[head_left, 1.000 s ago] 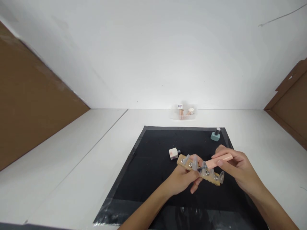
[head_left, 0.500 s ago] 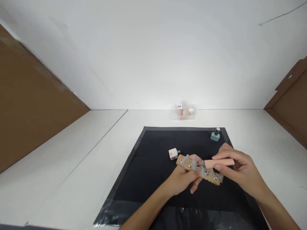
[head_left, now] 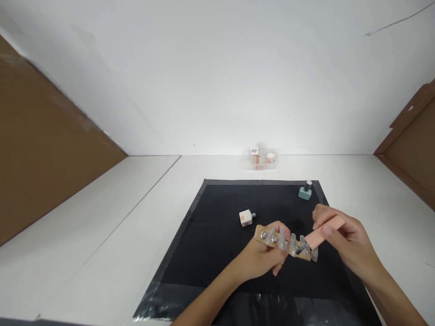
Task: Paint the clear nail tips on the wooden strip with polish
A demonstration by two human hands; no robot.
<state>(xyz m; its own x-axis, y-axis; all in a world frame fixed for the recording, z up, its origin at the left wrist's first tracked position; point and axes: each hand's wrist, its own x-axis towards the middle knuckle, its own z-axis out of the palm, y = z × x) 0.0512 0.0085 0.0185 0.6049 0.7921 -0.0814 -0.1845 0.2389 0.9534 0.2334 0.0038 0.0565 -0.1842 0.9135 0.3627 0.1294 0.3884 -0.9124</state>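
My left hand is closed around a wooden nail tip holder, held tilted above the black mat. Clear false nail tips stand along it between silver balls. In my right hand is a nail polish brush with a long peach cap, pinched between thumb and fingers. Its dark bristle end points down-left and meets or nearly meets a nail tip at the holder's right part; exact contact is too small to tell. Behind my left hand lies a white square polish bottle, its neck uncapped and facing right.
A teal polish bottle with a grey cap stands at the mat's far right corner. Beyond the black mat, a clear tray holds peach-capped white bottles by the white wall. Brown boards flank both sides.
My right hand has moved slightly right, tilting the brush more steeply so its tip sits at a nail tip farther right. The holder has shifted slightly right in my left hand.
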